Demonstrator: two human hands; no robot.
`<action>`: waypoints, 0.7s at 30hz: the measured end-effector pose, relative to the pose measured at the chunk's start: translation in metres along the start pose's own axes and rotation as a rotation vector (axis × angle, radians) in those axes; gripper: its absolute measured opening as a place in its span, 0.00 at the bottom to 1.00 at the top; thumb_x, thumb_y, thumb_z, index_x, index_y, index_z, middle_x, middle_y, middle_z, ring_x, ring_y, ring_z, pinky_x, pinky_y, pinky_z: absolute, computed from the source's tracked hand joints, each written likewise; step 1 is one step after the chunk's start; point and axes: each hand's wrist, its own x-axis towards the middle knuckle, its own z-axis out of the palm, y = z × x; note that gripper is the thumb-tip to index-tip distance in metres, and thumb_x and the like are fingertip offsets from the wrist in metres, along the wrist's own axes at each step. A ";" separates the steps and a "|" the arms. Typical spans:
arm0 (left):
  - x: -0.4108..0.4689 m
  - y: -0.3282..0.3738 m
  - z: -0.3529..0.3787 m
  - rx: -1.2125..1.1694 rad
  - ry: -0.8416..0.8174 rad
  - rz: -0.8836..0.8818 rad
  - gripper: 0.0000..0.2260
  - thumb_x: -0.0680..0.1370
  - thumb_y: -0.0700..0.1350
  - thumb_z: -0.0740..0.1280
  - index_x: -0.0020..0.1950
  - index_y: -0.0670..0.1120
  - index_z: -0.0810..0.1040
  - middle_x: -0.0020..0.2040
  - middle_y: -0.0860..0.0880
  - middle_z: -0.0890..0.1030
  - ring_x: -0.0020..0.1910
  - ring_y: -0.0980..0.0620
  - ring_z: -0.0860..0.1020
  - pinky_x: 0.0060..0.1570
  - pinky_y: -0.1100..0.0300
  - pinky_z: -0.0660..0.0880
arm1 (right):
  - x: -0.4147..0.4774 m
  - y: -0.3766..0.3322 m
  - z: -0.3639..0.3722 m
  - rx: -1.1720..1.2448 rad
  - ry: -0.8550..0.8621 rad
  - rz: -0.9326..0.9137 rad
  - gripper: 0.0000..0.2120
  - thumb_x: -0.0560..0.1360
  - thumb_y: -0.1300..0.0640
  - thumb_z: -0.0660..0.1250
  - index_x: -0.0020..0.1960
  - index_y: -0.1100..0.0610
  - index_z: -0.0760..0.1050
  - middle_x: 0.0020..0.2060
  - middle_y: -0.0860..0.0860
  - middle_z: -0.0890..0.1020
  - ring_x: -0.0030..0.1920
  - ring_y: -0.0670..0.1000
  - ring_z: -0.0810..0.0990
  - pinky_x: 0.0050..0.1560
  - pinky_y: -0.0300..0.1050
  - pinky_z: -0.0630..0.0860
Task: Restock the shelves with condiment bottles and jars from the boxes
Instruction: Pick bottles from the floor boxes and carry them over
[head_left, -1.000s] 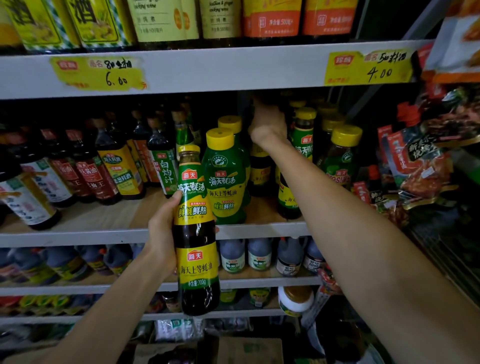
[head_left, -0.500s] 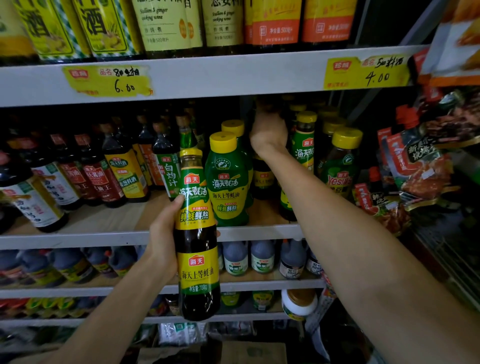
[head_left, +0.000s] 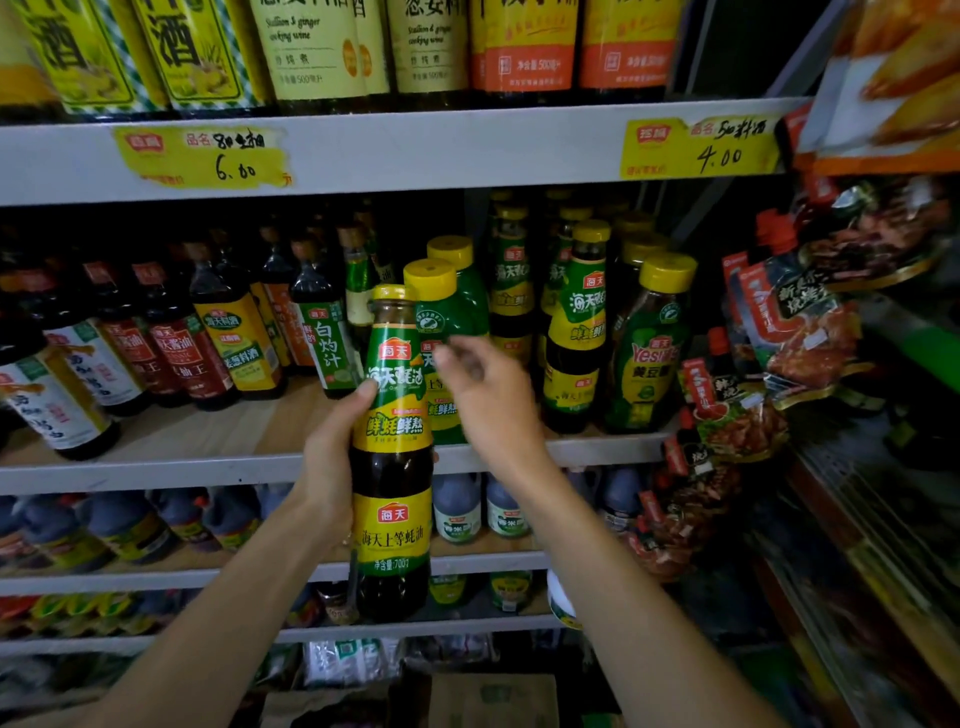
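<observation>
My left hand (head_left: 330, 467) grips a tall dark oyster sauce bottle (head_left: 393, 499) with green and yellow labels, upright in front of the middle shelf (head_left: 156, 467). My right hand (head_left: 485, 395) hovers just right of the bottle's neck, blurred, its fingers loosely curled and holding nothing. Behind it stand two green squeeze bottles with yellow caps (head_left: 447, 312). More oyster sauce bottles (head_left: 576, 332) stand to the right on the same shelf.
Dark soy sauce bottles (head_left: 171, 343) fill the shelf's left side, with bare wood in front of them. Cooking wine bottles (head_left: 322, 52) line the shelf above. Hanging snack packets (head_left: 795, 332) crowd the right. Cardboard boxes (head_left: 493, 696) sit low down.
My right hand has pulled back out of the deep shelf, away from the bottle it touched there, and come down beside the held bottle. My left hand has raised the bottle slightly.
</observation>
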 end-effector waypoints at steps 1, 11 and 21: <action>0.001 -0.001 0.005 0.017 -0.025 0.020 0.16 0.73 0.58 0.67 0.48 0.49 0.87 0.48 0.40 0.85 0.41 0.42 0.84 0.41 0.52 0.82 | -0.013 -0.002 0.002 0.147 -0.117 0.032 0.19 0.79 0.47 0.66 0.68 0.52 0.73 0.59 0.48 0.80 0.57 0.47 0.80 0.60 0.48 0.77; 0.011 -0.021 0.042 0.221 -0.184 0.181 0.20 0.77 0.53 0.63 0.66 0.46 0.76 0.59 0.46 0.83 0.58 0.47 0.81 0.57 0.51 0.76 | -0.006 -0.014 -0.047 0.220 -0.056 0.201 0.12 0.72 0.63 0.75 0.51 0.52 0.78 0.50 0.54 0.85 0.52 0.54 0.84 0.59 0.58 0.79; 0.015 -0.013 0.011 0.609 -0.039 0.311 0.14 0.77 0.63 0.59 0.56 0.59 0.78 0.54 0.63 0.82 0.59 0.62 0.77 0.61 0.54 0.73 | 0.020 -0.042 -0.070 -0.238 0.204 -0.043 0.18 0.72 0.56 0.76 0.59 0.55 0.77 0.52 0.51 0.84 0.54 0.53 0.81 0.56 0.51 0.77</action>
